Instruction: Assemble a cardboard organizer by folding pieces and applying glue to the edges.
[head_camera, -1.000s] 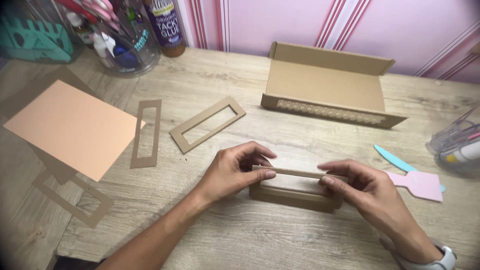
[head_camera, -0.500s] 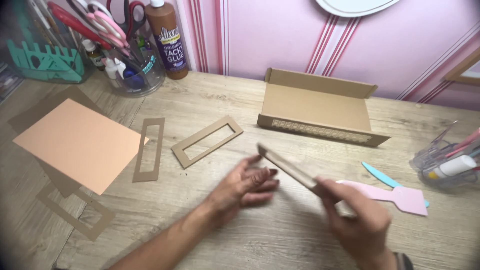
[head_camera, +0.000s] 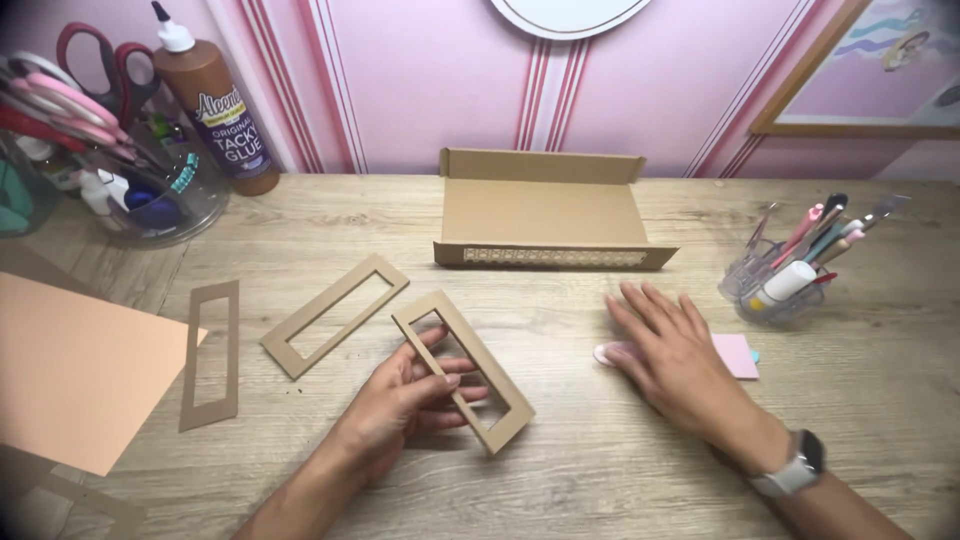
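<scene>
Centre foreground: our left hand (head_camera: 405, 400) pinches one thin long rail of the brown rectangular cardboard frame (head_camera: 463, 368), tilted just off the wooden table (head_camera: 560, 480). Risk: rail may crease under finger pressure. Right of centre, our right hand (head_camera: 672, 358) lies flat, fingers spread, over a pink flat scraper (head_camera: 735, 355); it could slide.

A pale wooden table (head_camera: 300, 215) with visible grain is spread across the near and middle scene. Behind it, a pink wall (head_camera: 420, 80) with vertical white and red stripes is seen. A wooden picture frame (head_camera: 800, 110) is leaned at far right.
</scene>
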